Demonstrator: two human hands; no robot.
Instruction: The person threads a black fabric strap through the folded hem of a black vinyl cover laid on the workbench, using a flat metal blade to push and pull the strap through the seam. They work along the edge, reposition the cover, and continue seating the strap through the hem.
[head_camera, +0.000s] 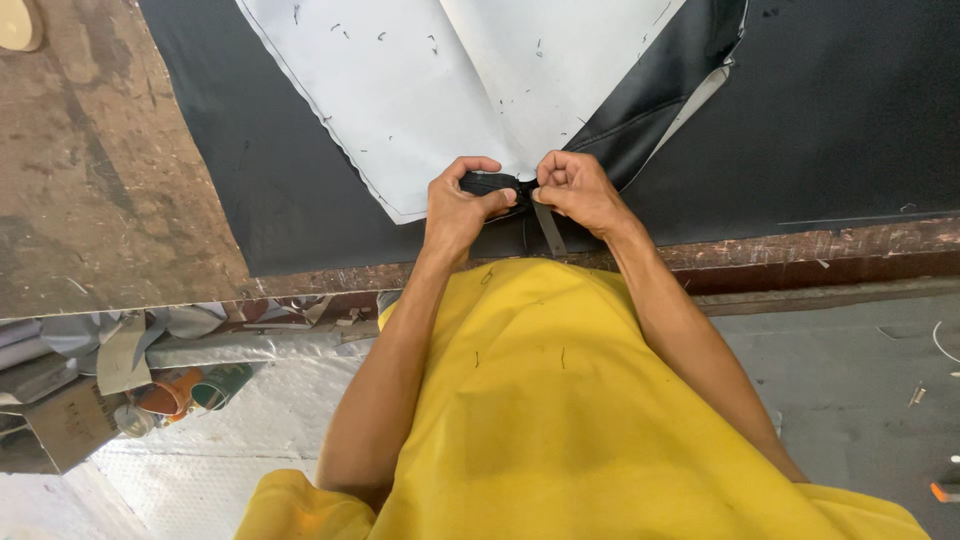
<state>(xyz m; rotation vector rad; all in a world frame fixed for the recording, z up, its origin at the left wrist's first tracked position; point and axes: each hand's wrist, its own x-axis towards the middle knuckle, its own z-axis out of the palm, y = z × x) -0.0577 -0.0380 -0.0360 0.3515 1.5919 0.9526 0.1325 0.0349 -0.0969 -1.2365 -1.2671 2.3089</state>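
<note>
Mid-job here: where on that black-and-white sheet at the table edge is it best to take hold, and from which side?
Probably at the folded near corner, coming from the table's near edge. The sheet lies flat elsewhere; only here does it bunch into a ridge. The left hand and right hand already pinch it from either side.

A yellow shirt (540, 420) with short sleeves, flecked with dark thread bits; 2 bare forearms, no gloves.

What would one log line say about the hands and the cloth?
left hand: pinching black cloth | right hand: pinching same fold | white sheet: behind hands | table: under cloth
</note>
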